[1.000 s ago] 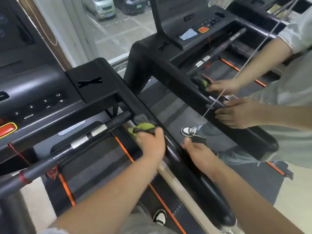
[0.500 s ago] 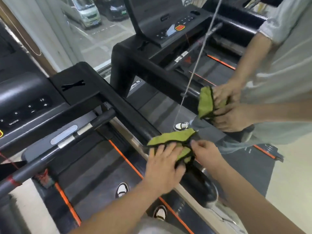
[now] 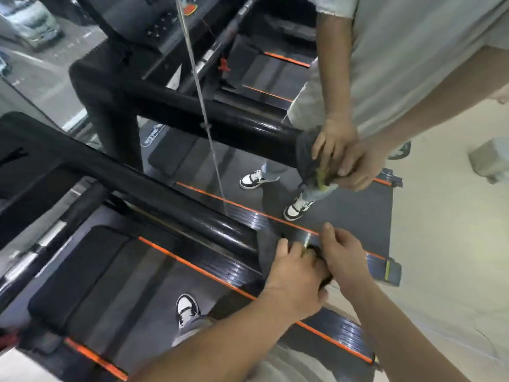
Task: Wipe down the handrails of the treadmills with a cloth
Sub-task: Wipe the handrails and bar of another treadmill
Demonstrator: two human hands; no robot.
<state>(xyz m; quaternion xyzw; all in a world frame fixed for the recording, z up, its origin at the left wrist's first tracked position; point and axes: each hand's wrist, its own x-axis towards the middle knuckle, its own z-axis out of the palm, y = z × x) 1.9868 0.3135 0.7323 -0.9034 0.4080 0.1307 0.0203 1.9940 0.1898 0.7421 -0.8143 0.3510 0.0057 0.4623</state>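
1. The handrail [image 3: 192, 213] is seen as a round, glossy black bar set diagonally above a ribbed side rail [image 3: 228, 267] edged in orange.
2. The cloth [image 3: 265, 249], soft and dark grey with a green patch, is draped over the handrail's near end.
3. The left hand [image 3: 294, 277] is laid knuckles-up on the cloth, with the fingers curled round it.
4. The right hand [image 3: 344, 260] is set alongside; the cloth is pinched by its fingers, and the thumb is raised.
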